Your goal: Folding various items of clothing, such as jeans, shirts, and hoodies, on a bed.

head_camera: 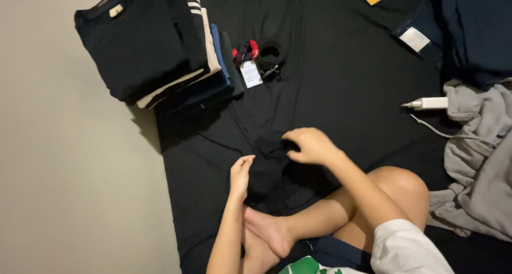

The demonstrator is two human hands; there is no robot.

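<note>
Black garment [277, 146] under both hands: right [309, 145] pinching it, left [241, 173] flat, open.

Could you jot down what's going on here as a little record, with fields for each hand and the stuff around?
Setting: person sitting cross-legged on a black sheet
Left hand: open, fingers flat on the dark garment
Right hand: fingers curled, pinching the dark garment
Folded stack: upper left, dark shirt on top
Belt: coiled, black, beside the stack
Charger: white, at right, cable trailing
Grey garment: crumpled at right edge
</note>
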